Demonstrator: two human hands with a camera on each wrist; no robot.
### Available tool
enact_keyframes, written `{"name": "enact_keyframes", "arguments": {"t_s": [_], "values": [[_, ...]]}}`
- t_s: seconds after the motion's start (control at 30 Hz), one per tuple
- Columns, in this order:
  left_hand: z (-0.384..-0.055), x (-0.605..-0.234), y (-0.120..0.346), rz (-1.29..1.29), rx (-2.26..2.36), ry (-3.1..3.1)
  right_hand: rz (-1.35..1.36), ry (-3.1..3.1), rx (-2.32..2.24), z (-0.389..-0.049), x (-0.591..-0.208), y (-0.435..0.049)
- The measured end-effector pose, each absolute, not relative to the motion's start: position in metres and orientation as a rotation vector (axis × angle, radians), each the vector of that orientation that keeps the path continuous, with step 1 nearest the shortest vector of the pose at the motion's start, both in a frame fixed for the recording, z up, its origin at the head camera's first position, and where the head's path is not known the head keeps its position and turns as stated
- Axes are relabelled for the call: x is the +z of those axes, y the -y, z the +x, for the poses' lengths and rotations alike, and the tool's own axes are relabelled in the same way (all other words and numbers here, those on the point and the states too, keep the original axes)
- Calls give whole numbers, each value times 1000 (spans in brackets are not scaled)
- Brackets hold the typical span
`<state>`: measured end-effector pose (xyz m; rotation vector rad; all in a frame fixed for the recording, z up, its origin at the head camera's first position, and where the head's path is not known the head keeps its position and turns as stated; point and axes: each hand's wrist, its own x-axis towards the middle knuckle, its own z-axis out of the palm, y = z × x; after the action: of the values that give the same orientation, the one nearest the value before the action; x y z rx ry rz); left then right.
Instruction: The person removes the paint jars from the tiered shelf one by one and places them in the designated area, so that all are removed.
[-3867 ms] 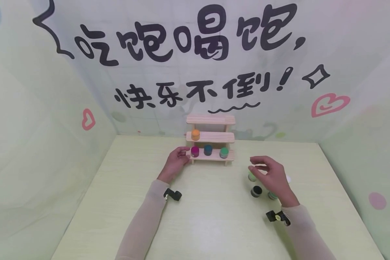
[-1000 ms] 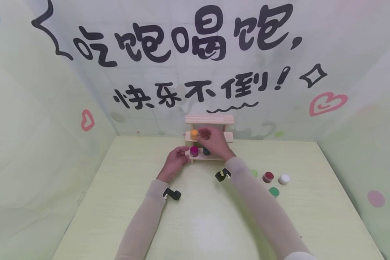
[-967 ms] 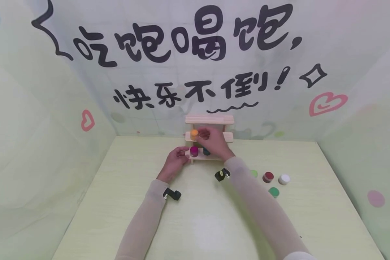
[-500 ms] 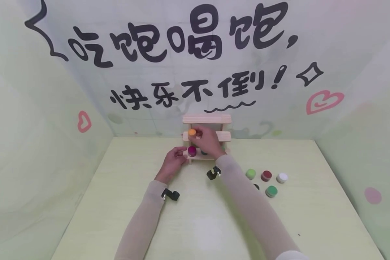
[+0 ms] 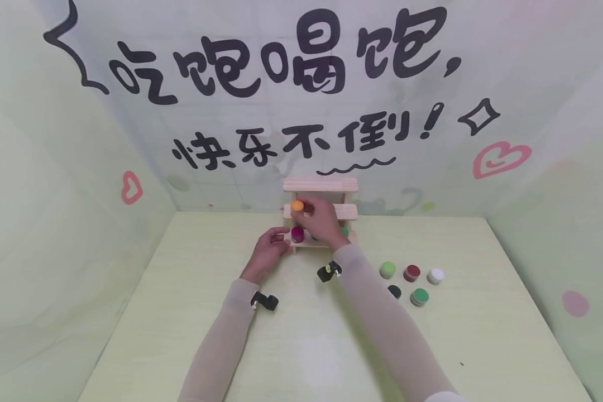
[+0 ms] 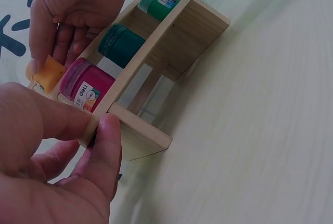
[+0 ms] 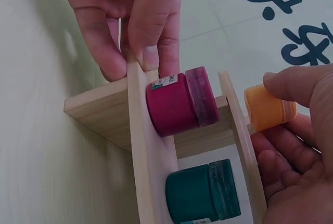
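A three-step wooden display rack [image 5: 320, 184] stands against the back wall. My left hand [image 5: 266, 254] pinches the left end of its lowest step between thumb and fingers. My right hand [image 5: 322, 222] reaches across the rack and grips an orange paint jar [image 7: 268, 107] at the left end of the middle step, thumb on one side and fingers on the other. On the lowest step sit a magenta paint jar [image 7: 179, 102], beside the left hand, a teal jar [image 6: 120, 44], and a green jar [image 6: 158, 3] at the far end. The right hand partly covers these two in the head view.
On the table to the right lie several more paint jars: light green [image 5: 388, 270], dark red [image 5: 411, 273], white [image 5: 436, 276], green [image 5: 419, 297] and a black one [image 5: 394, 291] partly behind the right sleeve. Printed cloth walls [image 5: 221, 195] enclose the table.
My right hand has come from above the loose jars on the right to the rack, and its fingers have closed round the orange jar. The left hand keeps its hold on the rack.
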<state>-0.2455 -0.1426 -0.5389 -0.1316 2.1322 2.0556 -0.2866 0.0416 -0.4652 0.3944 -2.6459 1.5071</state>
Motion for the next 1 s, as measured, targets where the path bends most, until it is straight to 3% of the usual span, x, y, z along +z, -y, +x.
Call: {"name": "enact_keyframes", "arguments": {"t_s": [1.0], "values": [[-246,-538,140,-147,2074,-2096,482,2467,1566,-228,-471,-86]]}}
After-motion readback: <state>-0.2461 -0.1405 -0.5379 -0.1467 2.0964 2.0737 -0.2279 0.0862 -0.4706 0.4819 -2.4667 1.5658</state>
